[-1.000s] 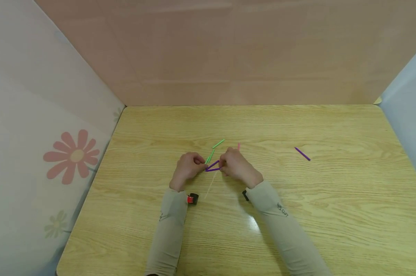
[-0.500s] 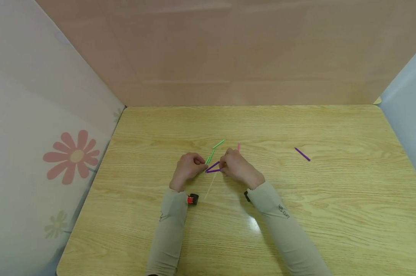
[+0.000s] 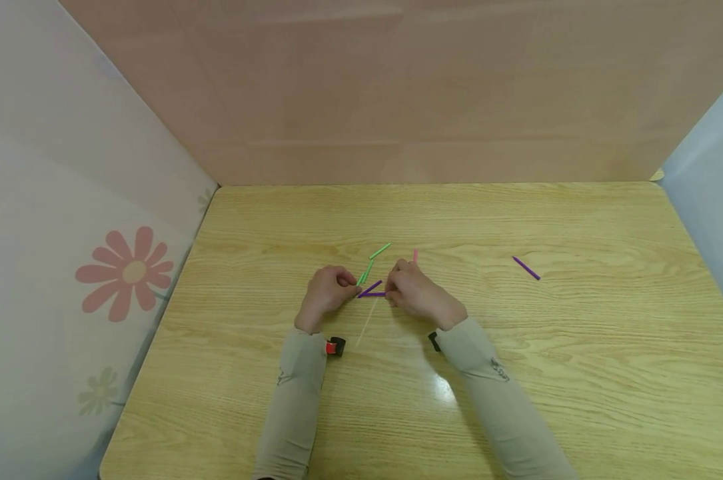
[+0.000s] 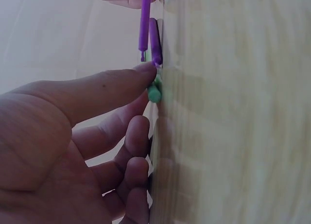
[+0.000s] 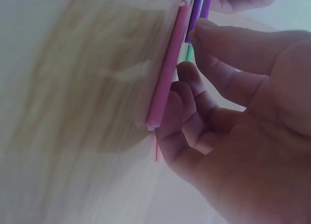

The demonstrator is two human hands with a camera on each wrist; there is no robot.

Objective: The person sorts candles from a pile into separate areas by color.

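I'm using the purple stick (image 3: 374, 294) between the hands as my landmark: the right hand (image 3: 420, 293) pinches its right end between thumb and forefinger, other fingers curled in. At the landmark's left end, the left hand (image 3: 328, 292) has thumb and forefinger closed on the near end of a green stick (image 4: 154, 94), which runs off beyond the landmark. A second purple stick (image 3: 372, 287) angles away from that same left end, making a narrow V; I can't tell whether the tips touch. Farther beyond the landmark I see two more green sticks (image 3: 380, 251), end to end. Beyond it to the right, a pink stick (image 3: 415, 255) is partly hidden by the hand, and a third purple stick (image 3: 526, 267) lies well to its right on the wooden table (image 3: 607, 320).
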